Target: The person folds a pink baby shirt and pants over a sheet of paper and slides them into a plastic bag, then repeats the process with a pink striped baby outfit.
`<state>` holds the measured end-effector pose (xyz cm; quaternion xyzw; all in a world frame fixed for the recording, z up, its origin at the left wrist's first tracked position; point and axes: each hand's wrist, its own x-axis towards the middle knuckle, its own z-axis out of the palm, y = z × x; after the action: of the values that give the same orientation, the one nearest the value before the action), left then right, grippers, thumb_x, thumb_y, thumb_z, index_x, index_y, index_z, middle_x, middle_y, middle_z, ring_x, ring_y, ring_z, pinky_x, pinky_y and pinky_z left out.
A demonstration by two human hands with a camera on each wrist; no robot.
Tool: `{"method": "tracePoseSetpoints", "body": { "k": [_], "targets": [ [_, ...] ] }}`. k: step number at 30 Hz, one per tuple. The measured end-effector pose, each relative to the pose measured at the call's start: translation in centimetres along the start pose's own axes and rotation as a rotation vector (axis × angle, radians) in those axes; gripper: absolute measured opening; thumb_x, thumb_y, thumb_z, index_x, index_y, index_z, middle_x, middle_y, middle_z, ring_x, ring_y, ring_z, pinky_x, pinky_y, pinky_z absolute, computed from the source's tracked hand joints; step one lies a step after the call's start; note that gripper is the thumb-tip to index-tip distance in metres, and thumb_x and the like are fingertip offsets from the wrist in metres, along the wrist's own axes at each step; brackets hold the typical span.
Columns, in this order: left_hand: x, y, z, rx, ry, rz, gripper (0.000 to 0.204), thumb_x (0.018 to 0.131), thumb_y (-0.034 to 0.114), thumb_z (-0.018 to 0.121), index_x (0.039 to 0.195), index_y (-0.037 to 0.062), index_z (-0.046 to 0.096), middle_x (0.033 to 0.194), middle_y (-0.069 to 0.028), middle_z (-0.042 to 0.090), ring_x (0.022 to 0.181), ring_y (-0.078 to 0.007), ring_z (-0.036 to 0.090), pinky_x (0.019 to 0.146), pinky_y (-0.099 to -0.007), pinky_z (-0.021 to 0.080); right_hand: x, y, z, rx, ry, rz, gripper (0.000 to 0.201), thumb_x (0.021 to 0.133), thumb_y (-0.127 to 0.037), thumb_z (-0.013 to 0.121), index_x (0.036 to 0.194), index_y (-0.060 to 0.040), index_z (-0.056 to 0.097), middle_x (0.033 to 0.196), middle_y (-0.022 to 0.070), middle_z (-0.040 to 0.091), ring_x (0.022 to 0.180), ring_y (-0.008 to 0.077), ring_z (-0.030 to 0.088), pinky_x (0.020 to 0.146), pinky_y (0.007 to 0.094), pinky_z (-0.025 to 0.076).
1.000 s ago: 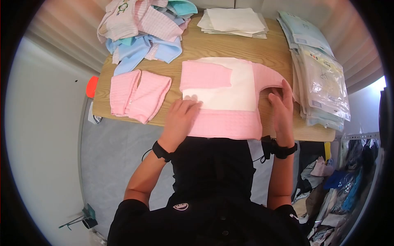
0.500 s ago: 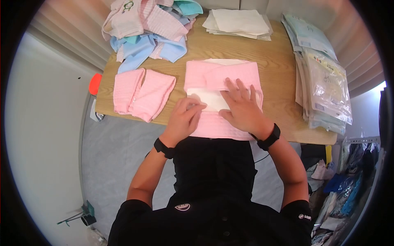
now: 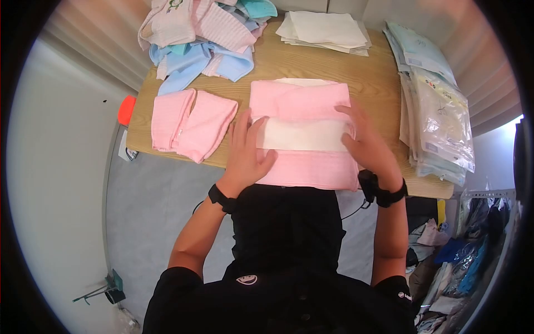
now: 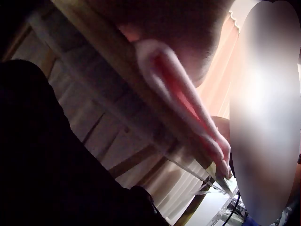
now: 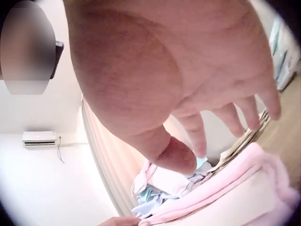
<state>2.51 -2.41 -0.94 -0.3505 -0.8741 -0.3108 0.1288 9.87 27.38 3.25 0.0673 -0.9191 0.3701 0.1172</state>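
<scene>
A pink knit top (image 3: 308,171) lies folded at the table's front edge, its sleeves (image 3: 297,99) laid across the upper part. Between the sleeves and the pink lower band a white panel (image 3: 303,135) shows. My left hand (image 3: 245,151) is at the top's left edge, fingers extended and thumb spread over the pink cloth. At the right edge is my right hand (image 3: 371,143), its fingers apart and reaching over that side. In the right wrist view, the palm (image 5: 174,70) faces the camera with nothing in it, above the pink cloth (image 5: 254,165).
Left of the top lies a folded pink garment (image 3: 192,127). Behind it is a heap of pastel clothes (image 3: 200,39). White sheets (image 3: 325,29) are stacked at the back, and clear-bagged garments (image 3: 442,114) line the right side of the wooden table (image 3: 384,111).
The right sleeve has been folded over the white panel. My right hand went across to the middle, then back to the right edge; my left hand's fingers have straightened along the left edge.
</scene>
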Motion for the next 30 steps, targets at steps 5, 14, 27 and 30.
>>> {"method": "tracePoseSetpoints", "body": {
  "k": [5,14,27,30],
  "targets": [
    [-0.2,0.1,0.1,0.038,-0.032,-0.086,0.073,0.08,0.023,0.075,0.143,0.0025,0.045,0.156,-0.0276,0.033,0.143,-0.0465,0.033,0.119,-0.0559,0.021,-2.3,1.0,-1.7,0.145,-0.088,0.253,0.051,0.087,-0.006,0.061,0.137,-0.003,0.052,0.143,0.0246,0.051,0.136,0.0416,0.044,0.114,0.0446,0.037],
    [-4.5,1.5,-2.8,0.041,-0.231,0.033,0.076,0.078,0.022,0.079,0.145,0.0046,0.046,0.158,-0.0228,0.034,0.143,-0.0436,0.035,0.117,-0.0557,0.026,-8.4,-3.5,-1.2,-0.181,-0.082,0.104,0.075,0.073,-0.004,0.076,0.143,-0.0084,0.051,0.135,0.0157,0.056,0.125,0.0399,0.051,0.104,0.0476,0.042],
    [-3.5,-1.1,-2.8,-0.496,-0.049,-0.499,0.027,0.092,0.003,0.068,0.118,0.0001,0.061,0.117,-0.0099,0.065,0.103,-0.013,0.064,0.089,-0.0293,0.05,-7.3,-0.4,0.0,0.24,0.189,0.546,0.033,0.084,-0.013,0.079,0.112,-0.0012,0.067,0.104,0.0095,0.066,0.073,0.0178,0.062,0.067,0.0315,0.05],
    [-2.8,-0.8,-2.1,-0.41,0.15,-0.38,0.037,0.09,0.004,0.07,0.124,0.0006,0.056,0.116,-0.0105,0.063,0.107,-0.0173,0.062,0.091,-0.0322,0.049,-6.1,-1.6,1.0,0.178,0.331,0.502,0.036,0.087,-0.016,0.078,0.116,-0.0016,0.064,0.105,0.0091,0.065,0.072,0.0156,0.06,0.066,0.0307,0.049]
  ]
}}
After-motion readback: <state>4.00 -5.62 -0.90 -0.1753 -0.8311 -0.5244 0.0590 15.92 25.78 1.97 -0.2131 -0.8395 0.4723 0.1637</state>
